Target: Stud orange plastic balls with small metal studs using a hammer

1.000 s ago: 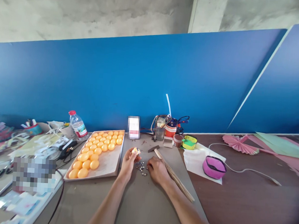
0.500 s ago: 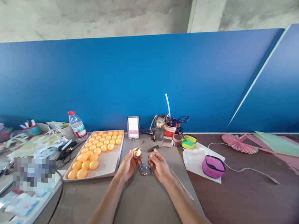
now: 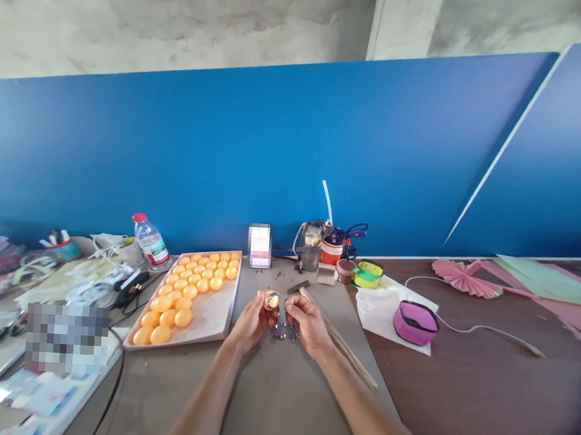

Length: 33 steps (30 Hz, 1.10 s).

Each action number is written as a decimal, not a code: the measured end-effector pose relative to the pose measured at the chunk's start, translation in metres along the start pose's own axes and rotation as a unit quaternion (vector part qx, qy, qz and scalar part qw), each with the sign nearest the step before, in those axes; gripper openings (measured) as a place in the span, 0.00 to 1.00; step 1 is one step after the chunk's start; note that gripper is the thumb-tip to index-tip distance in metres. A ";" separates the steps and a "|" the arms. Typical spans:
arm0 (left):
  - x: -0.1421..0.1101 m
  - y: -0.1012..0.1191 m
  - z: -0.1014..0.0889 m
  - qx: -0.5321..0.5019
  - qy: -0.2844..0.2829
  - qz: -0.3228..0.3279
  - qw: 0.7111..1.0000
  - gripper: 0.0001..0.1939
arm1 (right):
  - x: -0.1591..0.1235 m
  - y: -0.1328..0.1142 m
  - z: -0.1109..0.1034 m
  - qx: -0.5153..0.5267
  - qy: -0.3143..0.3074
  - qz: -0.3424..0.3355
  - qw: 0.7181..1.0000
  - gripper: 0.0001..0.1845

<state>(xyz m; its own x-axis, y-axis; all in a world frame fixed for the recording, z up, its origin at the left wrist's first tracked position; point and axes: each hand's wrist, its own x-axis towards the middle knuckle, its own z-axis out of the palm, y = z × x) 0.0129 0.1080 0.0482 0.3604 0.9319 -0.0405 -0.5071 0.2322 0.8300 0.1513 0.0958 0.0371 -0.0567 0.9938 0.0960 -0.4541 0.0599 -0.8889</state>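
My left hand [image 3: 250,323] is closed around an orange ball [image 3: 272,300], which has a dark shiny band across its surface. From there a strand of small shiny dark beads [image 3: 280,334] hangs in a loop toward my right hand [image 3: 309,324]. The right thumb and fingers are pinched together at the strand's other side, a short gap from the ball. The bead ends inside the fingers are hidden. To the left, a shallow white tray [image 3: 214,319] carries rows of similar orange balls [image 3: 188,291].
Wooden sticks [image 3: 355,362] lie beside my right forearm, near a dark bar [image 3: 298,287]. Behind stand a phone [image 3: 260,247], a glass jar [image 3: 310,257] and a yellow-green container [image 3: 367,275]. A purple box [image 3: 416,323] sits right; a water bottle [image 3: 151,243] and clutter fill the left.
My left hand and the ball have shifted slightly right, and my right hand slightly left, so the two are closer together. The bead strand hangs in a narrower loop.
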 end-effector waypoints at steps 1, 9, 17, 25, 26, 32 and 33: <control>0.000 0.000 0.001 0.006 -0.001 0.001 1.000 0.21 | 0.000 0.001 0.000 -0.015 0.002 -0.006 1.000 0.10; 0.000 -0.001 0.003 0.027 0.018 0.006 0.999 0.22 | 0.000 -0.001 0.001 -0.050 -0.003 -0.025 0.998 0.08; -0.002 0.002 0.005 -0.019 0.011 0.010 1.000 0.20 | 0.000 0.002 -0.001 -0.043 0.003 -0.013 0.999 0.09; -0.002 -0.001 0.007 -0.017 0.009 0.003 1.000 0.21 | 0.000 0.005 -0.001 -0.037 0.003 -0.004 0.999 0.08; -0.002 -0.001 0.006 -0.020 0.009 0.003 1.000 0.21 | 0.000 0.005 -0.001 -0.036 0.003 -0.005 0.999 0.09; -0.003 0.000 0.006 -0.008 0.003 0.005 1.000 0.20 | -0.001 0.003 0.001 -0.029 -0.004 0.000 1.000 0.09; -0.003 0.000 0.006 -0.004 0.003 0.007 1.000 0.20 | -0.002 0.003 0.001 -0.029 -0.004 0.005 1.000 0.10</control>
<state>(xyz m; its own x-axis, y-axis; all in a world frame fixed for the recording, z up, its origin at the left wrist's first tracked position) 0.0169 0.1036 0.0518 0.3478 0.9370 -0.0320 -0.5189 0.2208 0.8258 0.1490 0.0943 0.0345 -0.0677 0.9935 0.0911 -0.4008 0.0565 -0.9144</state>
